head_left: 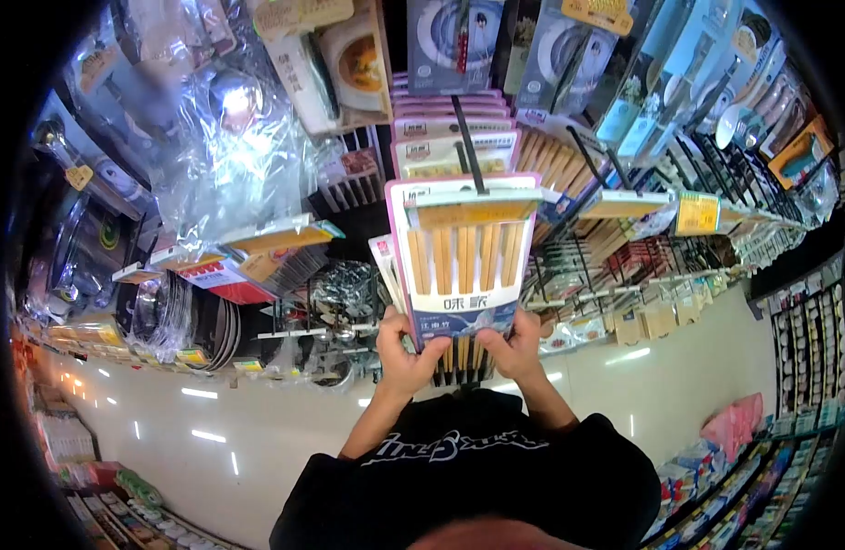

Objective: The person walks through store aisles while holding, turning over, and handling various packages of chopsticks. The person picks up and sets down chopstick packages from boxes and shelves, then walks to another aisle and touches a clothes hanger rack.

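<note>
A pink-edged pack of chopsticks (464,302) faces me at the middle of the view, with pale wooden sticks showing in its window. My left hand (407,356) grips its lower left corner, thumb on the front. At the lower right corner, my right hand (516,346) holds it the same way, with the fingers mostly hidden behind the card. A yellowish price tag (477,213) on a black display hook crosses the upper part of the pack. Whether the pack hangs on that hook I cannot tell. Similar pink packs (455,147) hang in a row behind it.
Plastic-wrapped utensils (230,119) hang at the upper left, above stacked pans (225,330). On the right are more hooks with price tags (697,213) and packaged cutlery (743,124). A pale shiny floor (193,431) lies below, with other shelves (812,357) across the aisle.
</note>
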### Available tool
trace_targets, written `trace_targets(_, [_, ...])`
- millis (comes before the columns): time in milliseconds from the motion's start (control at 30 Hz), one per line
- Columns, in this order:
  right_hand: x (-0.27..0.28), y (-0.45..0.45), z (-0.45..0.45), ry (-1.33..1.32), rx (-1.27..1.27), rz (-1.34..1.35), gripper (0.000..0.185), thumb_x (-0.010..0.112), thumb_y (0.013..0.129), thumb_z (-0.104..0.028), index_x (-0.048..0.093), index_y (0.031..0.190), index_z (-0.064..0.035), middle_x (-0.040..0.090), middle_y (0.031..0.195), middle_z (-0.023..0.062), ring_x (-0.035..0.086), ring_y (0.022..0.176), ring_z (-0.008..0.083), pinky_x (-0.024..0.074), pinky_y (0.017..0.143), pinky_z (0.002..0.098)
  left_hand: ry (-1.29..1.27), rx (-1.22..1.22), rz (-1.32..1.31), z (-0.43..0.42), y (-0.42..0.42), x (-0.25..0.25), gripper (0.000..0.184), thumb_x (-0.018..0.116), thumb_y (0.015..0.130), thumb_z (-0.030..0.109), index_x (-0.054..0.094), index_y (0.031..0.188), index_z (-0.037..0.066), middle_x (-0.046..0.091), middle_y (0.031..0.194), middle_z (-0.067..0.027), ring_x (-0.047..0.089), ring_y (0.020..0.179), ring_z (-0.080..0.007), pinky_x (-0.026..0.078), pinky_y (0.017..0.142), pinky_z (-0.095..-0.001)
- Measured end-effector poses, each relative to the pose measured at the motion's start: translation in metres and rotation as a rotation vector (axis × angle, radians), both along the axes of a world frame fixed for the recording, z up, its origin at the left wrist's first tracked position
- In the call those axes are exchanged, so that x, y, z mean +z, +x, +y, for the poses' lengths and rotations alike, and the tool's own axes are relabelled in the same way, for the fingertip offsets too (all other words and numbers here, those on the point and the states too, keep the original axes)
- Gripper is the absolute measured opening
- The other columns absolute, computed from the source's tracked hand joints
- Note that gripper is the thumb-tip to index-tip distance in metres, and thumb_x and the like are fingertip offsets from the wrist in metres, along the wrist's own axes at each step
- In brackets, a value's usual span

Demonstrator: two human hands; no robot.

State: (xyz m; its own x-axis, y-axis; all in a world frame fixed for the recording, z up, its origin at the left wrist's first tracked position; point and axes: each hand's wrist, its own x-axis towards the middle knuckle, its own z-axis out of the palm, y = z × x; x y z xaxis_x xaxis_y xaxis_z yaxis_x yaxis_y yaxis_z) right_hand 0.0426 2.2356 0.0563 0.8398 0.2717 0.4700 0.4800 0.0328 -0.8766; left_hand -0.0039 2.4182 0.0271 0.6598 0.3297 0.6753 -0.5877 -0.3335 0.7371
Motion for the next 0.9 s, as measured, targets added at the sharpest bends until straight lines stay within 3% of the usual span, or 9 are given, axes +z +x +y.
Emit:
trace_targets(67, [-0.003, 0.004, 0.000, 0.016, 0.019, 0.016, 0.043, 0.076, 0.081, -0.027, 0.063, 0.105, 0.0062, 0.071, 0.085, 0.0113, 0.066, 0.076, 0.0146, 0.0514, 0.069, 0.0291, -0.086, -0.014, 0.015, -0.006, 0.001, 0.001, 0.051, 0.081, 0.077, 0.035, 0.043, 0.092, 0.004, 0.053, 0.074, -0.0083, 0.048, 0.070, -0.0198, 0.039, 0.063, -0.0336])
trace_targets(200, [0.004, 0.007, -0.004, 0.016, 0.080, 0.039, 0.043, 0.075, 0.081, -0.026, 0.062, 0.107, 0.0064, 0.071, 0.087, 0.0127, 0.067, 0.077, 0.0165, 0.0515, 0.070, 0.0295, -0.091, 0.014, 0.026, -0.013, -0.007, 0.006, 0.053, 0.080, 0.079, 0.035, 0.039, 0.092, 0.005, 0.054, 0.093, -0.0131, 0.051, 0.083, -0.0191, 0.041, 0.076, -0.0339])
trace_targets(233, [0.004, 0.007, -0.007, 0.008, 0.101, 0.055, 0.043, 0.075, 0.081, -0.026, 0.062, 0.107, 0.0064, 0.071, 0.087, 0.0131, 0.068, 0.077, 0.0171, 0.0516, 0.071, 0.0295, -0.132, 0.009, 0.035, -0.016, -0.008, 0.006, 0.055, 0.080, 0.079, 0.037, 0.038, 0.093, 0.005, 0.051, 0.091, -0.0099, 0.048, 0.085, -0.0177, 0.039, 0.078, -0.0327])
trace_targets(667, [0.003, 0.026, -0.012, 0.058, 0.188, 0.182, 0.038, 0.073, 0.084, -0.024, 0.063, 0.107, 0.0052, 0.071, 0.091, 0.0126, 0.067, 0.083, 0.0160, 0.0512, 0.076, 0.0295, -0.243, 0.060, 0.166, -0.035, -0.006, 0.011, 0.054, 0.076, 0.083, 0.038, 0.035, 0.095, 0.006, 0.044, 0.091, -0.0031, 0.042, 0.082, -0.0094, 0.038, 0.074, -0.0262])
trace_targets(733, [0.001, 0.031, -0.011, 0.064, 0.211, 0.232, 0.039, 0.072, 0.084, -0.023, 0.062, 0.109, 0.0050, 0.071, 0.093, 0.0126, 0.067, 0.085, 0.0160, 0.0511, 0.077, 0.0295, -0.232, 0.043, 0.166, -0.036, 0.000, 0.018, 0.048, 0.065, 0.090, 0.043, 0.037, 0.096, 0.006, 0.045, 0.092, -0.0032, 0.042, 0.084, -0.0098, 0.037, 0.077, -0.0272])
trace_targets(800, [-0.004, 0.038, -0.010, 0.058, 0.239, 0.195, 0.050, 0.066, 0.088, -0.034, 0.057, 0.117, 0.0060, 0.070, 0.097, 0.0142, 0.067, 0.088, 0.0185, 0.0509, 0.079, 0.0311, -0.222, 0.058, 0.189, -0.033, 0.003, 0.015, 0.049, 0.054, 0.095, 0.052, 0.038, 0.098, 0.006, 0.045, 0.094, -0.0031, 0.043, 0.088, -0.0104, 0.038, 0.082, -0.0288])
trace_targets(833, [-0.003, 0.039, -0.009, 0.055, 0.249, 0.178, 0.053, 0.063, 0.090, -0.038, 0.056, 0.119, 0.0062, 0.070, 0.098, 0.0152, 0.067, 0.089, 0.0191, 0.0508, 0.079, 0.0318, -0.190, 0.100, 0.174, -0.030, 0.005, 0.006, 0.046, 0.038, 0.101, 0.051, 0.041, 0.101, 0.005, 0.047, 0.095, -0.0043, 0.044, 0.087, -0.0108, 0.038, 0.085, -0.0298])
trace_targets(900, [-0.011, 0.036, -0.011, 0.071, 0.305, 0.198, 0.062, 0.056, 0.092, -0.047, 0.053, 0.123, 0.0064, 0.069, 0.102, 0.0170, 0.066, 0.093, 0.0201, 0.0502, 0.082, 0.0331, -0.251, 0.119, 0.208, -0.028, 0.001, -0.004, 0.039, 0.033, 0.104, 0.043, 0.041, 0.101, 0.005, 0.048, 0.096, -0.0051, 0.045, 0.087, -0.0114, 0.039, 0.085, -0.0300])
